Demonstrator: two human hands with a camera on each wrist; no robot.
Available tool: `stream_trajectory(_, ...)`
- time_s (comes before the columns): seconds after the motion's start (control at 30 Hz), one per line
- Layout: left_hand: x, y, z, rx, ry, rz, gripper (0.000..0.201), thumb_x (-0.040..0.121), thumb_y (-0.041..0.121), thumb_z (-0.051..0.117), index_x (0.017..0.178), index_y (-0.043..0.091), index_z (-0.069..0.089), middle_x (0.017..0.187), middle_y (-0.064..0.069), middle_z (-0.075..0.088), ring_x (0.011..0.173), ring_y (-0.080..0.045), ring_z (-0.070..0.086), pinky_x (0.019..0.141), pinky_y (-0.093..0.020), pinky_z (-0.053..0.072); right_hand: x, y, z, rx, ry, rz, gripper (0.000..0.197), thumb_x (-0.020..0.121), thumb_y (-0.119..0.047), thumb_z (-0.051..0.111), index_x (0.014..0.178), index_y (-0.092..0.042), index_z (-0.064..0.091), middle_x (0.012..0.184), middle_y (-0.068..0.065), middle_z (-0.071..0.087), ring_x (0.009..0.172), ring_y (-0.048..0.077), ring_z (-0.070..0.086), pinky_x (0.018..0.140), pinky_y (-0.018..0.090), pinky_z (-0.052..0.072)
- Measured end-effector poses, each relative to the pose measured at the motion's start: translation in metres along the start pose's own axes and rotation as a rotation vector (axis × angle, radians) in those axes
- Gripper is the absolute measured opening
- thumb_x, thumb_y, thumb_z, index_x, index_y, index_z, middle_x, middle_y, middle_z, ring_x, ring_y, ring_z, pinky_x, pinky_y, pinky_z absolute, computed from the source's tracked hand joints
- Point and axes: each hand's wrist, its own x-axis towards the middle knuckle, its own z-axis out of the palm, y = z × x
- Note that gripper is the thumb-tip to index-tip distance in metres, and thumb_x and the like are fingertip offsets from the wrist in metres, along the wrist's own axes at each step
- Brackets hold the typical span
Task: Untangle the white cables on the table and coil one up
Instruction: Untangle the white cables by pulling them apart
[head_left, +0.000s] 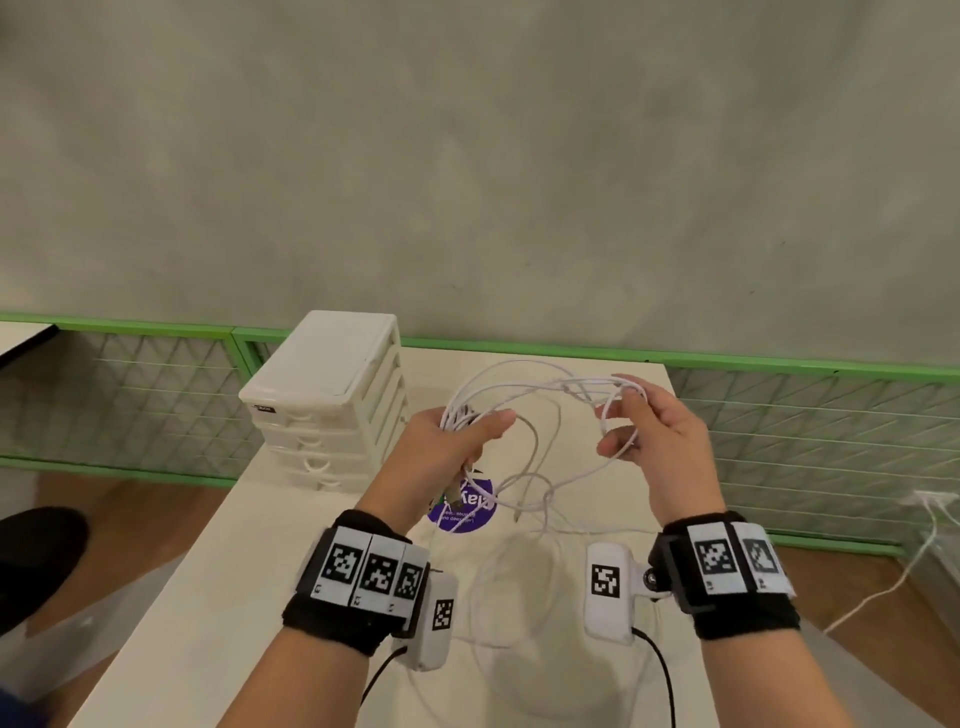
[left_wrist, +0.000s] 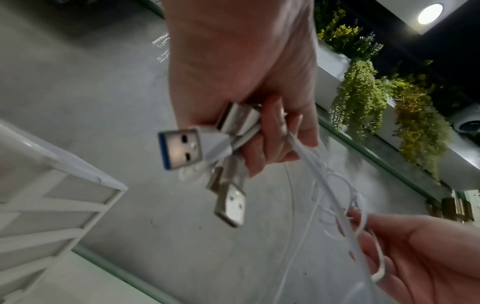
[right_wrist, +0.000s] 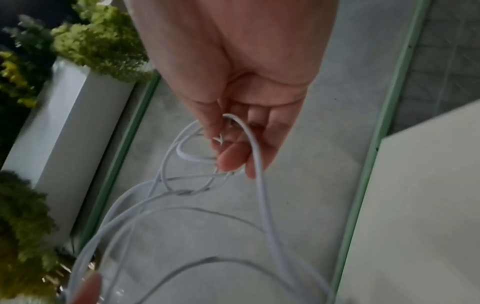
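Cables up, both hands in!
Left hand (head_left: 460, 441) fingers clamp plugs (left_wrist: 182, 151); right hand (head_left: 652, 431) fingers pinch limp, light, springy cables (head_left: 540, 387) — best gripped just behind plugs.

White cables (head_left: 540, 395): several thin cords in a loose tangle of loops, raised above the worktop (head_left: 249, 561), strung between the left hand (head_left: 457, 441) and right hand (head_left: 649, 431). USB-A plugs (left_wrist: 182, 148), metal-tipped, bunched in the left fist. Slack strands trail down onto the worktop.
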Motion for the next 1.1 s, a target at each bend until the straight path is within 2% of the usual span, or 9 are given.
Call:
stream_trajectory(0.1, -0.003, -0.001, -0.002, -0.003, -0.02, -0.029, 0.033, 0.08, 0.039, 0.073, 0.072, 0.01, 0.059, 0.055, -0.001, 0.047, 0.037, -0.008, 0.033, 0.037, -0.019, 0.03, -0.001, -0.001, 0.005, 0.144, -0.009, 0.029, 0.02, 0.098, -0.016, 0.045, 0.103, -0.019, 0.064, 0.069, 0.003, 0.062, 0.051, 0.016, 0.055, 0.059, 0.03, 0.055)
stream_trajectory(0.17, 0.0, -0.001, -0.012, 0.093, 0.091, 0.003, 0.034, 0.079, 0.037, 0.076, 0.069, 0.011, 0.055, 0.058, 0.0, 0.051, 0.039, -0.008, 0.039, 0.037, -0.019, 0.033, 0.004, -0.003, 0.002, 0.068, 0.024, 0.009, 0.016, 0.096, -0.017, 0.051, 0.1, -0.022, 0.065, 0.06, 0.0, 0.057, 0.044, 0.013, 0.046, 0.044, 0.024, 0.045)
stream_trajectory(0.3, 0.01, 0.005, -0.041, 0.325, 0.385, 0.176, 0.043, 0.078, 0.036, 0.077, 0.071, 0.004, 0.05, 0.061, -0.006, 0.046, 0.052, -0.017, 0.037, 0.045, -0.025, 0.029, 0.012, -0.004, -0.016, -0.493, 0.142, -0.173, 0.006, 0.074, -0.032, 0.077, 0.077, -0.032, 0.071, 0.054, -0.005, 0.046, 0.049, 0.008, 0.04, 0.051, 0.019, 0.033)
stream_trajectory(0.47, 0.024, 0.007, -0.072, 0.462, 0.507, 0.252, 0.054, 0.077, 0.04, 0.076, 0.057, 0.012, 0.035, 0.058, -0.003, 0.034, 0.056, -0.019, 0.03, 0.05, -0.032, 0.024, 0.014, 0.015, -0.041, -1.0, 0.209, -0.178, 0.01, 0.079, -0.036, 0.071, 0.084, -0.027, 0.072, 0.058, -0.006, 0.053, 0.058, 0.014, 0.05, 0.055, 0.026, 0.033)
stream_trajectory(0.7, 0.039, -0.006, -0.067, 0.314, 0.375, 0.183, 0.048, 0.085, 0.033, 0.067, 0.078, -0.012, 0.054, 0.076, -0.025, 0.056, 0.066, -0.024, 0.045, 0.059, -0.034, 0.036, 0.008, 0.061, -0.044, -0.879, 0.172, 0.205, 0.041, 0.074, -0.052, 0.07, 0.098, -0.02, 0.064, 0.075, 0.005, 0.062, 0.067, 0.025, 0.063, 0.07, 0.037, 0.053)
stream_trajectory(0.8, 0.042, -0.006, -0.057, 0.364, 0.293, 0.202, 0.041, 0.088, 0.033, 0.064, 0.067, 0.003, 0.045, 0.076, -0.025, 0.054, 0.065, -0.024, 0.044, 0.06, -0.034, 0.033, 0.006, 0.058, -0.03, -0.875, 0.176, 0.402, 0.057, 0.083, -0.063, 0.052, 0.077, -0.008, 0.065, 0.057, 0.009, 0.056, 0.05, 0.028, 0.055, 0.061, 0.036, 0.05)
stream_trajectory(0.9, 0.045, -0.004, -0.058, 0.42, 0.284, 0.224, 0.041, 0.09, 0.034, 0.061, 0.067, 0.006, 0.042, 0.081, -0.032, 0.057, 0.064, -0.025, 0.044, 0.06, -0.035, 0.034, 0.003, 0.053, -0.02, -0.399, 0.158, 0.521, 0.06, 0.092, -0.058, 0.041, 0.077, -0.004, 0.062, 0.051, 0.01, 0.057, 0.046, 0.026, 0.058, 0.055, 0.033, 0.05)
stream_trajectory(1.0, 0.047, -0.004, -0.07, 0.512, 0.307, 0.241, 0.046, 0.091, 0.035, 0.06, 0.063, 0.006, 0.039, 0.066, -0.021, 0.046, 0.064, -0.027, 0.04, 0.06, -0.034, 0.031, 0.002, 0.05, -0.017, -0.067, 0.203, 0.477, 0.048, 0.094, -0.052, 0.042, 0.079, -0.009, 0.057, 0.073, 0.013, 0.066, 0.07, 0.027, 0.067, 0.069, 0.039, 0.054)
stream_trajectory(1.1, 0.048, -0.003, -0.086, 0.607, 0.332, 0.238, 0.05, 0.091, 0.035, 0.06, 0.057, 0.011, 0.033, 0.06, -0.004, 0.035, 0.063, -0.026, 0.036, 0.059, -0.032, 0.027, 0.001, 0.05, -0.026, 0.0, 0.246, 0.448, 0.032, 0.094, -0.042, 0.051, 0.082, -0.012, 0.055, 0.083, 0.011, 0.066, 0.072, 0.023, 0.069, 0.063, 0.032, 0.057)
